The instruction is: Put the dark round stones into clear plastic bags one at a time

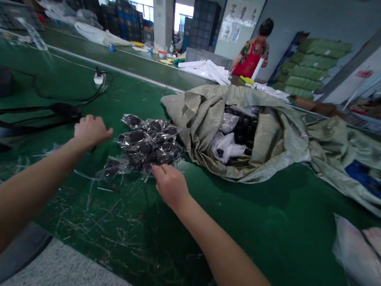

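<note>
1. Head view: we see our left hand [92,131] and our right hand [169,186] above a green work table [237,212].
2. Between our hands lies a heap of small clear plastic bags [147,146]. Each bag has dark round things in it.
3. The heap is longer than it is wide. Its long way seems to run from the lower left up toward the sack.
4. Our right hand is nearer. It is flat and open, its fingers reach the low edge of the heap, and it holds nothing.
5. Our left hand is just beside the heap. Its fingers curl a little, so we cannot tell if it is open or closed. We see nothing in it.
6. Past the heap, a woven sack [265,144] lies open with more bags inside. Black cords [19,110] lie left of our left hand. Far away, a person in a red apron [249,63] stands across the table.
</note>
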Tool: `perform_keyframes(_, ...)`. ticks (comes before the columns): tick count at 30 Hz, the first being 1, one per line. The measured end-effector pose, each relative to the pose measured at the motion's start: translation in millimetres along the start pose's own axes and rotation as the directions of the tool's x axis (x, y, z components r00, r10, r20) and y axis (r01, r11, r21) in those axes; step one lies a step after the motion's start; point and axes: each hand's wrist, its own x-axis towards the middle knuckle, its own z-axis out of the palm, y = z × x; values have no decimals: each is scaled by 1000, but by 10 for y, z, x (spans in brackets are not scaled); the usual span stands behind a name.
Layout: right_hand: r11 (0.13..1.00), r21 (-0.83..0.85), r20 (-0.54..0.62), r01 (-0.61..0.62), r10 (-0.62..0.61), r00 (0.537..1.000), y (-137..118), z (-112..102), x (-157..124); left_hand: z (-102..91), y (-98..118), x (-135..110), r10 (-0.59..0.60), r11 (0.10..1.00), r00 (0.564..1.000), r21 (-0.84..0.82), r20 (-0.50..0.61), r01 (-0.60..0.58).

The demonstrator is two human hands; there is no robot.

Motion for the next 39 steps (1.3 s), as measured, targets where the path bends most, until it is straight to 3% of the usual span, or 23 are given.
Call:
perform_keyframes(2,984,138,-79,-108,120,990,41,13,-30,-57,431,-242,258,966,966,-21,-10,-258)
perform_keyframes(4,958,268,-115,-101,136,984,84,1,-70,-103,854,-501,522,844,853,-153,9,-514)
perform_keyframes(6,962,270,-90,-35,62,994,112,-52,-128,-123,1222,-726,676,709,736,-292,21,-643)
perform_keyframes(10,994,-24,73,104,-102,992,74,-240,-306,-63,1819,-949,768,573,640,-420,-25,-704)
perform_keyframes(13,972,-178,173,151,-120,978,14,-347,-460,63,2302,-948,819,498,572,-439,-46,-748)
perform_keyframes(17,958,-258,141,122,-88,986,38,-382,-629,331,3133,-869,882,387,468,-476,-59,-790)
perform_keyframes(21,909,-267,149,319,-288,946,172,-421,-780,728,3915,-759,913,402,399,-352,85,-845)
perform_keyframes(22,897,-263,160,356,-323,933,216,-446,-824,836,4044,-717,907,422,398,-265,140,-867)
perform_keyframes(24,889,-248,140,385,-360,922,313,-518,-915,1036,4194,-595,858,479,443,-93,258,-873)
perform_keyframes(26,902,-222,73,371,-364,928,426,-611,-1001,1186,4219,-411,793,532,496,-4,353,-847)
perform_keyframes(28,931,-173,-5,322,-328,945,558,-714,-1063,1273,4165,-180,764,550,515,25,389,-835)
perform_keyframes(32,997,-19,-142,76,-78,987,940,-889,-1017,1301,4006,255,742,595,572,50,349,-802)
perform_keyframes(35,982,41,-224,-184,189,956,1387,-966,-822,1290,3950,433,735,630,613,40,290,-775)
perform_keyframes(37,947,-33,-190,-320,308,932,1730,-1018,-687,1285,3961,463,734,646,623,7,270,-763)
perform_keyframes(39,896,-191,-77,-401,393,916,2052,-1111,-619,1265,4000,435,747,644,605,-73,277,-762)
